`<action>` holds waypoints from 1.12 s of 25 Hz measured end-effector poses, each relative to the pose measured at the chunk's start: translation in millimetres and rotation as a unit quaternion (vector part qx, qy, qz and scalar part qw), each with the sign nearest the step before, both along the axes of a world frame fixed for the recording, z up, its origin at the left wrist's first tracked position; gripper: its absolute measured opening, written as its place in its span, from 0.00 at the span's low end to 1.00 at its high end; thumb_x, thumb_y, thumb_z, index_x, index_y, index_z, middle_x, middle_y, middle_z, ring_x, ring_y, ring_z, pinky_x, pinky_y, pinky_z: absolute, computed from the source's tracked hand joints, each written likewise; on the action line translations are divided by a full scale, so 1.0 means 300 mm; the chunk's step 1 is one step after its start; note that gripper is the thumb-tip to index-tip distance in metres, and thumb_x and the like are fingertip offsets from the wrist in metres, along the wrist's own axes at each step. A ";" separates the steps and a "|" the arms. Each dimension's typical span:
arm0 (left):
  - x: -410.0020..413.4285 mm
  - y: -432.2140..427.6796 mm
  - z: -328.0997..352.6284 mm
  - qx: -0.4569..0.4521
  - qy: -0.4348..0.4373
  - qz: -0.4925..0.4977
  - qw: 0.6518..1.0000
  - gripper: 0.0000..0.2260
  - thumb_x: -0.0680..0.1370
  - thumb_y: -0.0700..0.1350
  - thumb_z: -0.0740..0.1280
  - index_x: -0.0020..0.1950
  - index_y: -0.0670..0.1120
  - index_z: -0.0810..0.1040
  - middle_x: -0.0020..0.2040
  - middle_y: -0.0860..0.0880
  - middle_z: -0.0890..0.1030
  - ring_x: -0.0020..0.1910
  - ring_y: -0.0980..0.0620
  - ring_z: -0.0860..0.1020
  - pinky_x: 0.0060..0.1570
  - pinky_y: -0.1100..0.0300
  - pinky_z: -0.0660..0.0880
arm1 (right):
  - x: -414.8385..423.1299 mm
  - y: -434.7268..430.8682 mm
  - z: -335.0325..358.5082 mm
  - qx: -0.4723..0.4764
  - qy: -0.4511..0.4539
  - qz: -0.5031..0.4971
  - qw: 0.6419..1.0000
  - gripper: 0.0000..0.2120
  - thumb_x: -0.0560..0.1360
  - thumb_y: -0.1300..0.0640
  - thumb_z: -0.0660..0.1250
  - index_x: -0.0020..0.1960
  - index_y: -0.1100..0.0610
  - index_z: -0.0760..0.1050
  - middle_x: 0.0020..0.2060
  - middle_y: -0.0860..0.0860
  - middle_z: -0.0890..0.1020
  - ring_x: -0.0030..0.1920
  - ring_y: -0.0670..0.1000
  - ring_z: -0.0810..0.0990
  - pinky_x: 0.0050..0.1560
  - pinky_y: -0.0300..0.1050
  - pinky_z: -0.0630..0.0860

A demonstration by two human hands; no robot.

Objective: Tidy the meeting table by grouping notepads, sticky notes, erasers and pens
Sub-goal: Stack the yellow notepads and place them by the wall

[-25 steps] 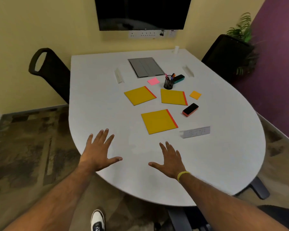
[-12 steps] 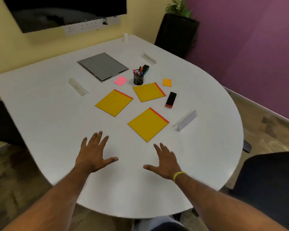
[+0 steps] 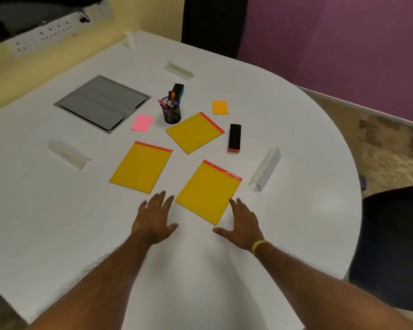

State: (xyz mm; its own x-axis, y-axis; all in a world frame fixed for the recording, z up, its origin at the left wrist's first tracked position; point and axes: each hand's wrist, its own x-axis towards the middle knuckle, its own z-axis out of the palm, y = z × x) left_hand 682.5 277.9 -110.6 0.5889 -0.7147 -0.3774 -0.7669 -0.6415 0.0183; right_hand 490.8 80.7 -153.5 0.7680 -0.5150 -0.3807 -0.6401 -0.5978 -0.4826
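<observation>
A: Noted: the nearest notepad lies flat on the table, on the person's side of the spread, red strip pointing away. It is flanked by left hand and right hand, fingers straight and spread, holding nothing.
B: Touching it?
A: Can't tell. Right fingertips sit at its side edge, left ones just beside its corner.
B: Risk?
A: Thin pad, smooth top. My guess: flat fingers push rather than lift it, sliding it into the left notepad. A wide sweep could tip the white name stand.
B: Further out?
A: The third notepad sits just beside the pen cup, so a careless reach could topple that. The black eraser, pink sticky note and orange sticky note lie scattered apart.
</observation>
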 end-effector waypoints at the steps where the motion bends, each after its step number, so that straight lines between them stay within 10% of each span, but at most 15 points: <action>1: 0.030 -0.044 -0.023 -0.006 0.016 -0.008 1.000 0.38 0.77 0.63 0.60 0.80 0.49 0.47 0.81 0.45 0.48 0.79 0.46 0.50 0.75 0.47 0.55 | 0.026 -0.007 -0.016 0.000 0.002 -0.016 1.000 0.52 0.69 0.30 0.67 0.80 0.50 0.43 0.80 0.54 0.48 0.79 0.55 0.48 0.77 0.57 0.48; 6: 0.138 -0.237 -0.163 -0.015 0.159 0.003 0.987 0.36 0.76 0.61 0.66 0.78 0.48 0.56 0.79 0.44 0.58 0.76 0.43 0.59 0.72 0.45 0.62 | 0.139 -0.018 -0.109 0.041 0.012 -0.137 0.990 0.51 0.70 0.37 0.71 0.80 0.54 0.45 0.79 0.56 0.55 0.78 0.58 0.55 0.76 0.56 0.55; 13: 0.244 -0.282 -0.291 0.005 0.149 -0.101 0.984 0.39 0.77 0.62 0.64 0.80 0.48 0.50 0.81 0.45 0.46 0.78 0.42 0.52 0.73 0.41 0.60 | 0.250 0.020 -0.179 0.148 -0.050 -0.327 0.932 0.45 0.70 0.47 0.75 0.77 0.56 0.53 0.72 0.58 0.64 0.71 0.61 0.65 0.71 0.60 0.65; 18: 0.245 -0.243 -0.326 0.016 0.147 -0.120 0.982 0.40 0.75 0.66 0.63 0.79 0.47 0.52 0.81 0.47 0.45 0.76 0.41 0.55 0.68 0.41 0.65 | 0.336 0.020 -0.201 0.250 -0.094 -0.511 0.817 0.48 0.64 0.51 0.79 0.76 0.55 0.57 0.69 0.59 0.68 0.67 0.63 0.70 0.66 0.63 0.70; 22: 0.248 -0.254 -0.319 0.016 0.157 -0.120 0.980 0.41 0.75 0.66 0.63 0.79 0.47 0.51 0.81 0.48 0.44 0.76 0.41 0.54 0.67 0.40 0.64 | 0.368 -0.048 -0.183 0.340 -0.165 -0.610 0.697 0.28 0.70 0.62 0.75 0.67 0.64 0.71 0.62 0.60 0.77 0.59 0.62 0.77 0.56 0.55 0.75; 28: 0.264 -0.242 -0.323 -0.012 0.197 -0.099 0.975 0.41 0.75 0.66 0.62 0.80 0.47 0.50 0.81 0.48 0.45 0.77 0.42 0.53 0.69 0.40 0.61 | 0.382 -0.039 -0.125 0.299 -0.155 -0.534 0.776 0.09 0.79 0.63 0.63 0.58 0.55 0.73 0.59 0.57 0.78 0.54 0.58 0.77 0.56 0.56 0.76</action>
